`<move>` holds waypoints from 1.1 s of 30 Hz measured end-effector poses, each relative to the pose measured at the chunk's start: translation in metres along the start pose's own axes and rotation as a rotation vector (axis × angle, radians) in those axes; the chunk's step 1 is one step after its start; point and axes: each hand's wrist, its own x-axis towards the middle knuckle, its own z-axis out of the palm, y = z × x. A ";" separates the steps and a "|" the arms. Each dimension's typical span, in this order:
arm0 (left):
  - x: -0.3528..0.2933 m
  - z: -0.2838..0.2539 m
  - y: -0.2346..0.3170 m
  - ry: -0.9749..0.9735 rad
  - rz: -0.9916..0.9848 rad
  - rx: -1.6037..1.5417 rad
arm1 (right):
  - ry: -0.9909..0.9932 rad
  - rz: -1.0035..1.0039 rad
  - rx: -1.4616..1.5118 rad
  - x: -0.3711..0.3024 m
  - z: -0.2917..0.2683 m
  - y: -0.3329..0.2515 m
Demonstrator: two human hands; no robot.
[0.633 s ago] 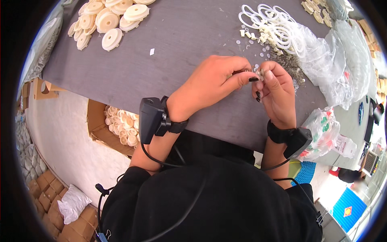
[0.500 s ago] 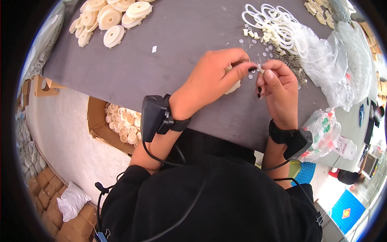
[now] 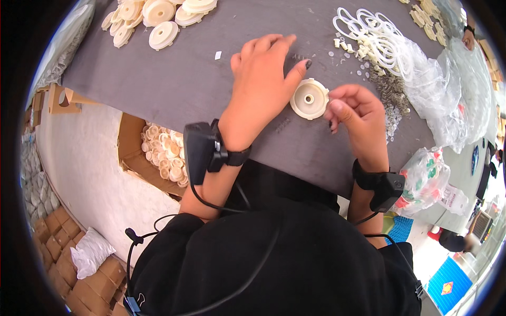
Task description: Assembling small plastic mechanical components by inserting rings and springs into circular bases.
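A round cream plastic disc (image 3: pixel 305 108) with a raised rim and a small central tube lies on the grey table between my hands. My left hand (image 3: pixel 261 84) is over the table just left of the disc, fingers spread, its thumb near the disc's upper left edge. At the disc's right edge is my right hand (image 3: pixel 360 111), thumb and fingers curled together. Whatever those fingertips pinch is too small or hidden to make out. One small coil spring (image 3: pixel 283 125) lies below the disc, and another spring (image 3: pixel 299 56) above it.
More cream discs (image 3: pixel 164 35) are heaped at the far left. White tubing rings (image 3: pixel 369 23), small cream pieces (image 3: pixel 363 51), a pile of springs (image 3: pixel 389 87) and clear plastic bags (image 3: pixel 429 79) lie to the right. A carton of cream parts (image 3: pixel 166 152) stands left of the table.
My hands were together over a small white piece. The left hand has moved left and opened; the right has lowered to the disc's edge, and the disc is now uncovered.
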 end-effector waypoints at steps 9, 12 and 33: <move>-0.047 -0.054 0.012 -0.445 0.029 -0.090 | 0.023 -0.004 0.113 -0.005 -0.013 0.002; -0.047 -0.053 0.006 -0.398 0.033 -0.173 | -0.124 0.079 0.121 -0.006 -0.010 0.001; -0.045 -0.040 0.017 -0.258 -0.049 -1.004 | -0.224 -0.053 0.600 -0.009 0.000 0.010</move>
